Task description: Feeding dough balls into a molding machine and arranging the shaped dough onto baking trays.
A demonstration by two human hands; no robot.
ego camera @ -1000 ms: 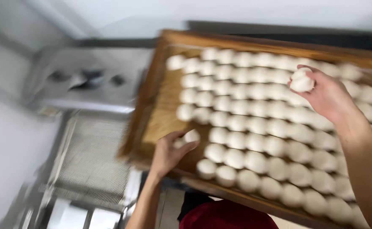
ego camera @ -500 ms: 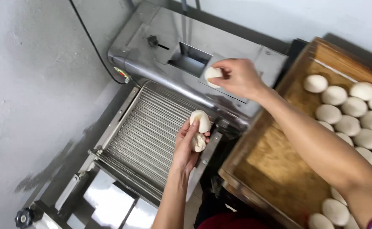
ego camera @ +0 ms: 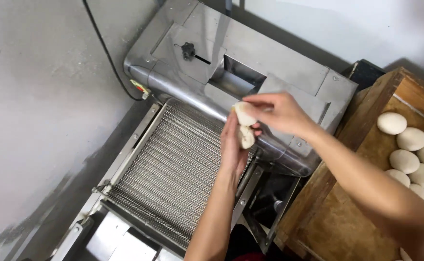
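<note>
We are gripping dough pieces (ego camera: 245, 136) in our left hand (ego camera: 234, 147) while our right hand (ego camera: 278, 114) is pinching the top piece, lifting it above the roller machine (ego camera: 250, 63).

Soft, even daylight fills what I see, bright without being harsh. It seems to come from above and to the right: a dark shadow falls leftward from the steel machine (ego camera: 250, 63) across the grey floor (ego camera: 37, 121). Its brushed panels show pale sheen, no hard glare. My left hand (ego camera: 233, 147) and right hand (ego camera: 277, 113) look fairly sharp, the dough piece (ego camera: 245, 126) slightly washed out. The wooden tray (ego camera: 347, 212) blurs softly toward the right edge, where lines bend a little
</note>
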